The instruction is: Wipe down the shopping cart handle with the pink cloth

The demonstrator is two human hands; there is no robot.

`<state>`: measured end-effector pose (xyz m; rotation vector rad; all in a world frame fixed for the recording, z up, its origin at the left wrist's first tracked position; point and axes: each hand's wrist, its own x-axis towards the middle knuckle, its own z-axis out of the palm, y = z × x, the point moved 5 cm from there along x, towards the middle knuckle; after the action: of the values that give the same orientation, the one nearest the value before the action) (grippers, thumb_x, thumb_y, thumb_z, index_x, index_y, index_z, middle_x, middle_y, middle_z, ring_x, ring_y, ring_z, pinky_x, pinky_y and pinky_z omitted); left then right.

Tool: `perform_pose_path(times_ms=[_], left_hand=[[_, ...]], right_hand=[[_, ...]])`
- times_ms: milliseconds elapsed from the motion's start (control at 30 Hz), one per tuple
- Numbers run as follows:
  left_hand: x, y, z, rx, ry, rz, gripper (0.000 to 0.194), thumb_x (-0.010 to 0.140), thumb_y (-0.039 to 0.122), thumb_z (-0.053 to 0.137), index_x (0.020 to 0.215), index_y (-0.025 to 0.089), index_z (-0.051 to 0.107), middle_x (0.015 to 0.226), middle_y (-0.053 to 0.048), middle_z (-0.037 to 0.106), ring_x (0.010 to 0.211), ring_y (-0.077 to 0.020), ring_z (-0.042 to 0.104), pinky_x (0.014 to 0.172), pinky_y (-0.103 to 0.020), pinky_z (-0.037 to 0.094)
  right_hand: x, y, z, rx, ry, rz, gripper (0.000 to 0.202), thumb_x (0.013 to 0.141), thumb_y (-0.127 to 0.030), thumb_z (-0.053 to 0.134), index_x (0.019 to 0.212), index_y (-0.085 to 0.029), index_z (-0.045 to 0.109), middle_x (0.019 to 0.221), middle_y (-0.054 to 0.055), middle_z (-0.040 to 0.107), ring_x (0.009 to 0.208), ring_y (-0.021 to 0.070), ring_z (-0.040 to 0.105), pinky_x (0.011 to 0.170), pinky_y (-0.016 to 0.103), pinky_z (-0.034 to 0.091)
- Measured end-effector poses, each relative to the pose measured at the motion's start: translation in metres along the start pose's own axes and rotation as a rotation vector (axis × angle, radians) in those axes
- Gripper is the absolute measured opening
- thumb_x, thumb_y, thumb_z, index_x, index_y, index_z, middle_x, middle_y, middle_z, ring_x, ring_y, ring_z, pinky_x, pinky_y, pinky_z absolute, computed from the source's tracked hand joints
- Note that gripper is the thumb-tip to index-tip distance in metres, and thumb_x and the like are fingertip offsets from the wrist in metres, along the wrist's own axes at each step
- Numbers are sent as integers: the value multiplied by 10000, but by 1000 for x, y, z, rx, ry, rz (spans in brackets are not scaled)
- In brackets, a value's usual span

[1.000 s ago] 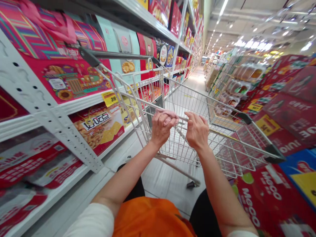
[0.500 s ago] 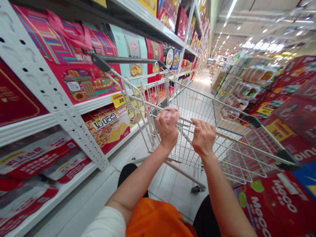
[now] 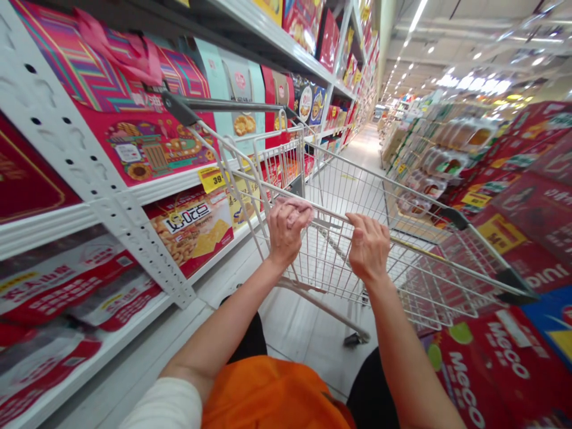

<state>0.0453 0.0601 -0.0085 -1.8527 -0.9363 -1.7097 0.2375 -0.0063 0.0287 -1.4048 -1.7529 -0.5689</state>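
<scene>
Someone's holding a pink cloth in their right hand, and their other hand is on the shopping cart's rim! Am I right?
Not quite: the pink cloth is in the left hand, as the head view shows. The other hand, the right hand, is on the shopping cart's rim, as you said.

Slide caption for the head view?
Left hand holding a crumpled pink cloth, right hand curled, both at a silver-grey wire shopping cart.
</scene>
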Motion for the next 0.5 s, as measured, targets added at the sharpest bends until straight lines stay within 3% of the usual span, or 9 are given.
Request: perform_pose_path(times_ms=[67, 200, 400, 500], left_hand=[[2, -1, -1, -32, -58, 70, 331, 973, 222, 553, 1242, 408, 609, 1237, -30, 567, 1249, -243, 474, 1097, -500, 416], [14, -16, -3, -55, -72, 40, 248, 976, 282, 571, 1194, 376, 644, 1256, -28, 576, 1317, -254, 451, 1127, -521, 391], [-29, -3, -11, -49, -248, 258, 205, 980, 212, 553, 1135, 311, 644, 1177, -29, 631, 1271, -221, 527, 1143, -495, 431], [-31, -2, -16, -39, -274, 235, 224, 980, 215, 560, 1171, 310, 628, 1208, -38, 628, 1272, -219, 535, 1136, -482, 447]], right_hand=[[7, -4, -1, 37, 7, 3, 574, 1037, -417, 111, 1248, -247, 617, 1230, 69, 683, 1097, 219, 591, 953, 395, 354], [26, -22, 8, 106, -59, -13, 591, 1041, -390, 62, 1282, -270, 588, 1266, 50, 683, 1140, 196, 601, 963, 378, 361], [30, -35, 22, 102, -94, 23, 664, 1038, -463, 29, 1316, -215, 578, 1092, 73, 753, 855, 183, 628, 756, 328, 349], [29, -34, 22, 130, -87, 49, 688, 1036, -483, 17, 1336, -212, 574, 1006, 66, 762, 803, 176, 617, 737, 324, 339]])
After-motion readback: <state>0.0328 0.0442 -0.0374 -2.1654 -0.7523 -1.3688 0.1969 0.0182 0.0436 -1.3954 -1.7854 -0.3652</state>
